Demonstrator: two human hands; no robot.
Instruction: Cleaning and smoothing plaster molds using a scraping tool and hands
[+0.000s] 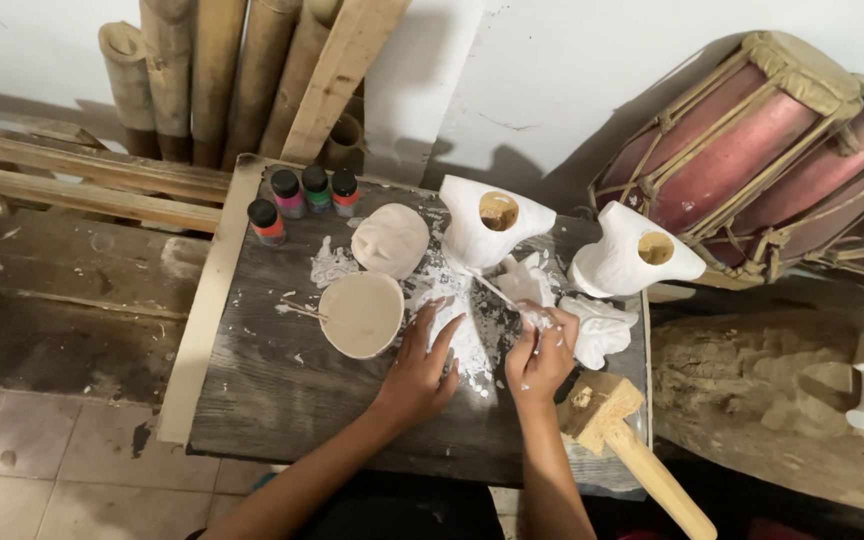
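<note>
My left hand (420, 362) presses flat on a white plaster piece (464, 335) lying on the dark wooden board (282, 385), fingers spread. My right hand (544, 352) grips a thin stick-like tool (497, 292) whose tip points up-left over the white piece. White plaster crumbs lie all around both hands. A round beige mould half (361, 314) sits just left of my left hand, another domed one (390, 240) behind it.
Two white plaster busts (492, 225) (630, 260) with hollow necks stand at the back. Small white pieces (600, 328) lie right of my hand. Paint bottles (302, 195) stand back left, a wooden mallet (617, 430) front right, drums (762, 140) and bamboo poles (202, 70) behind.
</note>
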